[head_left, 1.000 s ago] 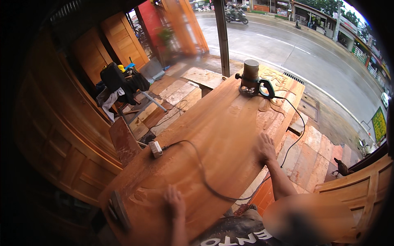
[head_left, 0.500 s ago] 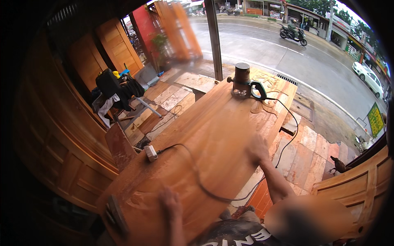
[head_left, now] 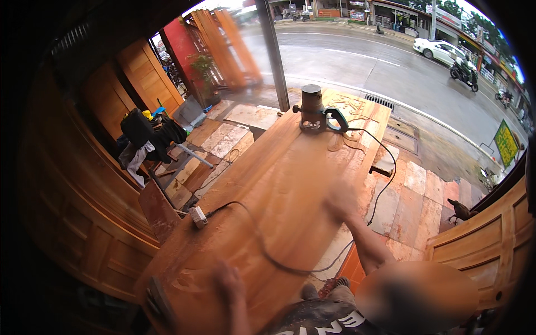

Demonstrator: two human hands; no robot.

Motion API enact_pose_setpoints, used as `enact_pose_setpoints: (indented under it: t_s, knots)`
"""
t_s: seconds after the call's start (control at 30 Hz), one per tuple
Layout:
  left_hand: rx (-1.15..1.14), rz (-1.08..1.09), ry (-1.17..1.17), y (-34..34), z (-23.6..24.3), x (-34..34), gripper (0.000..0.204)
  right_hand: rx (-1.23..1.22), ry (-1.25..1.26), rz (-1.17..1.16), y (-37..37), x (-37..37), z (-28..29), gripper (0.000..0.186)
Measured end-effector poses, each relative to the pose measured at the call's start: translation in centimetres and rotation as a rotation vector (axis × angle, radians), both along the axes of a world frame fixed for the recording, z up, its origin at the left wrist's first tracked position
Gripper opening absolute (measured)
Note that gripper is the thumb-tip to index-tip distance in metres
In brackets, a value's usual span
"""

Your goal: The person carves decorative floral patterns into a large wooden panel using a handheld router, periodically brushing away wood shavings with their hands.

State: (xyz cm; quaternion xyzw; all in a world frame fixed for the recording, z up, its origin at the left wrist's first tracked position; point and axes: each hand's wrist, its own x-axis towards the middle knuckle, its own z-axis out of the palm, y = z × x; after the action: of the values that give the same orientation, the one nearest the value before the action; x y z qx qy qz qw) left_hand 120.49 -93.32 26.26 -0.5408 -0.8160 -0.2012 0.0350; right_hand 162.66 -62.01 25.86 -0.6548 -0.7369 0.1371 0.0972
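A long wooden panel lies before me, dusted with wood powder and carved at its far end. My left hand is over its near left part. Over the right edge is my right hand. Both hands are smeared by motion, so their fingers and any contact with the wood do not show clearly. A plunge router with a dark motor and side handle stands upright at the far end, apart from my hands. Its black cord loops across the panel between my hands. A white plug-like block rests at the left edge.
A dark flat tool lies at the near left corner. Panelled doors lean at right and left. Beyond the left side stands a cluttered stand with a black bag. A bird stands on the tiled floor, with a road beyond.
The whole view has shifted slightly, moving the panel and router leftward in the picture. Both hands stay over much the same parts of the panel. On the road, a motorbike has travelled right.
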Motion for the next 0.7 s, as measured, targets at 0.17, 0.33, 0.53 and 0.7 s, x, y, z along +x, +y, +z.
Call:
enact_pose_setpoints:
  t_s: [0.17, 0.33, 0.53, 0.7]
  knots:
    - [-0.113, 0.014, 0.102, -1.2, -1.9, -2.3, 0.059, 0.198, 0.061, -0.016, -1.9, -1.6, 0.5, 0.082]
    - [-0.087, -0.004, 0.047, -0.4, -0.7, -0.9, 0.061, 0.062, -0.033, 0.003, -0.5, -0.7, 0.2, 0.082]
    - [-0.031, 0.031, 0.060, 0.0, 0.2, -0.3, 0.064, 0.080, -0.061, 0.023, 0.3, 0.0, -1.5, 0.081]
    - [-0.102, 0.060, 0.073, -1.2, -0.4, -2.1, 0.063, 0.069, 0.048, 0.007, -2.0, -2.1, 1.1, 0.081]
